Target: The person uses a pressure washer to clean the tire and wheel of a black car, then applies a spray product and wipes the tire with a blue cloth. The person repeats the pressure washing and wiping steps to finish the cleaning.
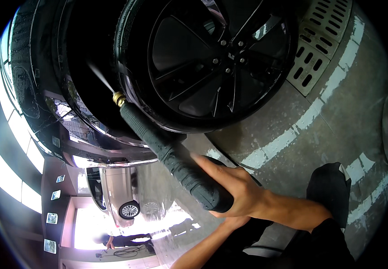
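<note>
We see the wheel (216, 58) at top centre, lance (167, 154) running below-left of it w/ nozzle (118, 97) just beside tyre edge. Floor drain (322, 40) lies right of wheel; another car (120, 193) far behind, lower left.

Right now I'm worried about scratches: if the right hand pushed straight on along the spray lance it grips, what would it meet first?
Probably the black tyre at the wheel-arch gap, not the alloy rim; depth is unclear. The right hand aims the lance there.

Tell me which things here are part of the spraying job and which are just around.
In use: pressure-washer lance with brass nozzle, gripped by the right hand; left hand below it; water jet; black wheel and wheel arch.

Just around: floor drain grate, white floor stripes, silver car behind.
</note>
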`<state>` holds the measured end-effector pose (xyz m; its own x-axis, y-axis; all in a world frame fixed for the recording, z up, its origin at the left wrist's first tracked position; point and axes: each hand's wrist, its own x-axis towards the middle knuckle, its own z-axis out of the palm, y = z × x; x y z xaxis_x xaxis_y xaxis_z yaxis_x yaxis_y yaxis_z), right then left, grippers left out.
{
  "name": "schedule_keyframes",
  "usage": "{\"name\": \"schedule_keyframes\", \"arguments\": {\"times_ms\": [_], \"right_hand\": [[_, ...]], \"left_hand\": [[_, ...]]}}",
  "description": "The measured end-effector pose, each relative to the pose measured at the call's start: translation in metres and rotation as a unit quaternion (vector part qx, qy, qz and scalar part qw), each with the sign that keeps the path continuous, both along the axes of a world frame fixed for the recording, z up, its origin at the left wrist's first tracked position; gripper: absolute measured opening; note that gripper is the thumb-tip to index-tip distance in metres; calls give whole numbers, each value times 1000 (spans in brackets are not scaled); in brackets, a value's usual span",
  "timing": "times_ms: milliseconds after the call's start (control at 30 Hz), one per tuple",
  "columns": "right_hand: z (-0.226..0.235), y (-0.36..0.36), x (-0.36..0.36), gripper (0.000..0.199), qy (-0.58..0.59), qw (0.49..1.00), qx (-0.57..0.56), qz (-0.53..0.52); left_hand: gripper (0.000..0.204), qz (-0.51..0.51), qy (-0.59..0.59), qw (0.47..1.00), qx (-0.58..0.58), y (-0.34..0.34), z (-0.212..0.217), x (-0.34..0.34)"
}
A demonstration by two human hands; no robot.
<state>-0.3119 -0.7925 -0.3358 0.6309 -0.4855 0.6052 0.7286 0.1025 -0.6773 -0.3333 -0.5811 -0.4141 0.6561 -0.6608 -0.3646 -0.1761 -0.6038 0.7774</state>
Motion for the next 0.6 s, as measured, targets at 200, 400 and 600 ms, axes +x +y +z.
{"name": "schedule_keyframes", "arguments": {"times_ms": [200,400,600], "right_hand": [[3,-2,-4,86,-6,1000,21,0],[-6,27,-1,73,6,998,-51,19],[-24,39,6,70,43,995,-84,22]], "left_hand": [[35,36,76,996,-42,-22,18,0],[36,45,55,997,-27,-12,10,3],[38,134,5,990,31,2,29,21]]}}
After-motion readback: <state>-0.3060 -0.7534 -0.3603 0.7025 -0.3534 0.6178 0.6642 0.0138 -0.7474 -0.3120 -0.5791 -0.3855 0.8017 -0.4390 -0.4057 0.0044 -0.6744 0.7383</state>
